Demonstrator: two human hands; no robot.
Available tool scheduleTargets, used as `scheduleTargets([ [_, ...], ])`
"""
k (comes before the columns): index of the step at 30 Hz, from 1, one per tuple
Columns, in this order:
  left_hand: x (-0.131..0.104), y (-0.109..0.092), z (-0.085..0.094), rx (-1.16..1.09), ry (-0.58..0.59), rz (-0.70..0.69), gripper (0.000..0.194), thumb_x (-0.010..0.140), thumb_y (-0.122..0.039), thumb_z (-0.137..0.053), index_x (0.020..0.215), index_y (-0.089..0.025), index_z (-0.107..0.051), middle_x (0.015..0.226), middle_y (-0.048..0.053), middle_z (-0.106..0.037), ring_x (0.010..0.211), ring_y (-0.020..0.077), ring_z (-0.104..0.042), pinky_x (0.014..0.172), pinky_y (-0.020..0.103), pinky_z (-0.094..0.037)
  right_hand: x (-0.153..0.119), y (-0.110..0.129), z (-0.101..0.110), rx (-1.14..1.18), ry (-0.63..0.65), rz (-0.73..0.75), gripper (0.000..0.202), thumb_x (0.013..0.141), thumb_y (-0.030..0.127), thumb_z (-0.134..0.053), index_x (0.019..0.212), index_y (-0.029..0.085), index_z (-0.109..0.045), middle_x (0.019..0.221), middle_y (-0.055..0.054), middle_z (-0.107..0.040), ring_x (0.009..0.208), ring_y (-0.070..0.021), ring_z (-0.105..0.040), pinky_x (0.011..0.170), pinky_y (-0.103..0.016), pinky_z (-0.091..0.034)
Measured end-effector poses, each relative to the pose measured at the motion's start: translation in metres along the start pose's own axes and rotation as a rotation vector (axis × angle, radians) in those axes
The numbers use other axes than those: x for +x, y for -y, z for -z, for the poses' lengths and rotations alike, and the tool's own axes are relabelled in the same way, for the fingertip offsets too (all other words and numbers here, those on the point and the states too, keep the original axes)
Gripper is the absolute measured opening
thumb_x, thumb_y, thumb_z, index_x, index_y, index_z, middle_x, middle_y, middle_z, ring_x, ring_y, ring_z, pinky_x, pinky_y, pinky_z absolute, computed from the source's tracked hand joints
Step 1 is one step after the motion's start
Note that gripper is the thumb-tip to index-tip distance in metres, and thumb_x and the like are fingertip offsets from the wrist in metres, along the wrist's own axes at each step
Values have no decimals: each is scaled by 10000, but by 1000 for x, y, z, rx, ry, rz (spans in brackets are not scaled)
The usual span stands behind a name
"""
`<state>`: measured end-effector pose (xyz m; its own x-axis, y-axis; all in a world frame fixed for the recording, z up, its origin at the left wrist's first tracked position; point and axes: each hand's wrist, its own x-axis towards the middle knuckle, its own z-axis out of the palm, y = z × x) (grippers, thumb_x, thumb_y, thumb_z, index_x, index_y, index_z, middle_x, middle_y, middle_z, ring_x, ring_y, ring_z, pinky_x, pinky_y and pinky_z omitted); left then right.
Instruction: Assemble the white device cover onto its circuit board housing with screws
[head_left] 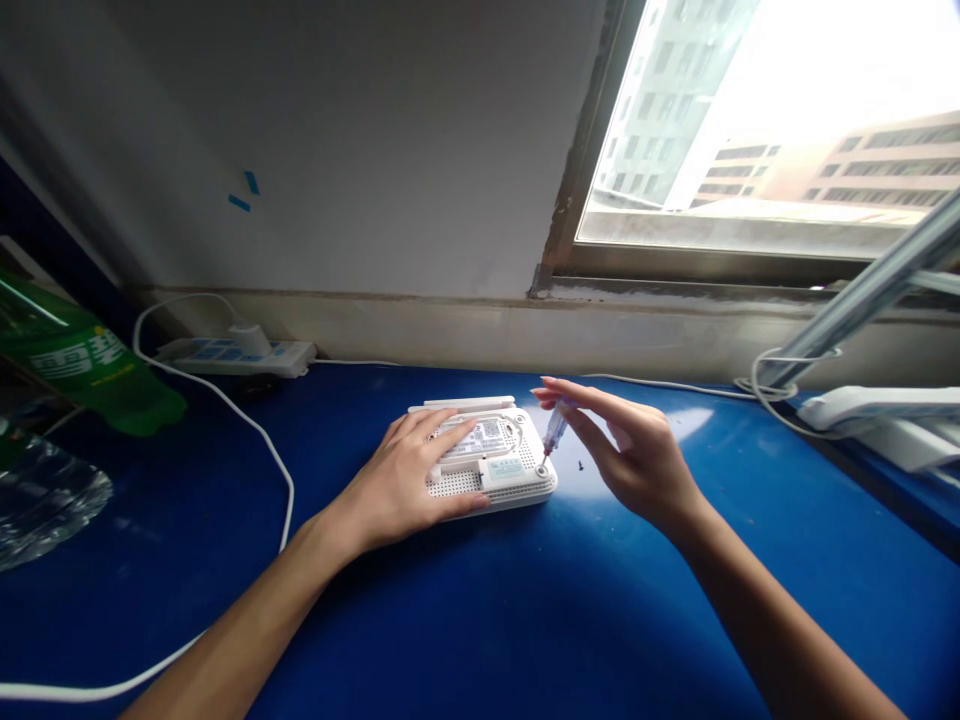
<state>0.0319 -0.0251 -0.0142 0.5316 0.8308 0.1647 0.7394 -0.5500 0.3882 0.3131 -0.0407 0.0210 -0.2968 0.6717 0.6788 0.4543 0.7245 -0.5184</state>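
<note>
A white router [459,484] lies underside up on the blue table, with labels, vent holes and antennas along its far edge. My left hand [405,470] spans its left part, fingers over the top and thumb at the near edge, gripping it against the table. Between the fingers of my right hand [626,440] is a small screwdriver [556,428] with a clear handle. It stands slightly tilted, its tip in the round screw recess at the router's near right corner. A small dark screw [580,466] lies on the table just right of the router.
At the left are a green bottle [97,370] and a clear plastic bottle [49,495]. A power strip [225,355] with a plugged-in white cable [262,435] sits by the wall. White devices [885,410] and a metal bar [862,290] stand at the right, below the window.
</note>
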Motion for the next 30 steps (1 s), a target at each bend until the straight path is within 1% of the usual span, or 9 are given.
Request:
scheduleTargets([
  [4, 0, -1, 1, -7, 18, 22, 898, 829, -795, -648, 1579, -337, -464, 1644, 92, -420, 1511, 415, -332, 1225, 617, -299, 1, 2, 0, -63, -93, -28, 217, 941, 225, -752, 1155, 256, -765, 958, -35, -774, 834, -203, -731, 792, -350, -589],
  [7, 0, -2, 1, -1, 19, 22, 899, 832, -800, -637, 1576, -323, -472, 1638, 104, -425, 1503, 414, -342, 1224, 615, -302, 2, 2, 1, -141, -116, 20, 195, 924, 244, -770, 1118, 254, -787, 900, -50, -718, 758, -196, -680, 671, -338, -561],
  [9, 0, -2, 1, 10, 20, 13, 899, 840, -802, -625, 1577, -310, -472, 1634, 112, -429, 1501, 405, -347, 1227, 608, -302, 3, 1, 2, -134, -85, 48, 250, 971, 214, -699, 1208, 259, -764, 1000, -73, -725, 856, -210, -695, 729, -348, -572],
  [13, 0, 0, 0, 14, 3, -15, 891, 845, -799, -623, 1575, -309, -474, 1626, 113, -440, 1498, 393, -356, 1232, 592, -299, 2, 1, 0, 9, 32, 22, 402, 1049, 145, -519, 1407, 280, -645, 1272, -81, -720, 1131, -240, -691, 959, -412, -560],
  [15, 0, 0, -1, 7, 0, -8, 895, 837, -797, -635, 1573, -313, -477, 1628, 112, -438, 1496, 403, -357, 1233, 601, -293, 1, 1, -1, 34, 9, -1, 356, 1026, 154, -589, 1345, 280, -685, 1190, -62, -753, 1060, -228, -716, 924, -391, -574],
  [19, 0, -1, 0, 12, 30, 27, 907, 833, -803, -632, 1583, -321, -460, 1647, 114, -408, 1507, 417, -339, 1229, 620, -288, 1, 4, -2, -46, -109, 4, 194, 923, 204, -770, 1106, 265, -785, 946, -41, -751, 816, -198, -705, 727, -344, -580],
  [22, 0, -2, 1, 24, 41, 31, 910, 841, -804, -621, 1591, -318, -446, 1651, 113, -402, 1511, 410, -332, 1227, 617, -295, 2, 5, 1, -111, -126, 48, 189, 919, 231, -777, 1104, 262, -799, 885, -50, -704, 752, -191, -663, 641, -335, -554],
  [27, 0, -1, 0, 28, 7, -4, 892, 848, -803, -614, 1582, -321, -461, 1635, 107, -428, 1499, 402, -354, 1228, 604, -304, 2, 4, 2, -26, 27, 45, 410, 1035, 153, -552, 1411, 282, -650, 1254, -85, -727, 1143, -250, -666, 949, -428, -562],
  [30, -1, 0, -1, 21, 1, 3, 883, 840, -791, -636, 1568, -314, -485, 1627, 107, -442, 1489, 413, -366, 1228, 610, -303, 2, 4, -2, 53, 20, -4, 391, 1022, 176, -600, 1393, 283, -659, 1176, -70, -760, 1050, -236, -710, 915, -411, -581],
])
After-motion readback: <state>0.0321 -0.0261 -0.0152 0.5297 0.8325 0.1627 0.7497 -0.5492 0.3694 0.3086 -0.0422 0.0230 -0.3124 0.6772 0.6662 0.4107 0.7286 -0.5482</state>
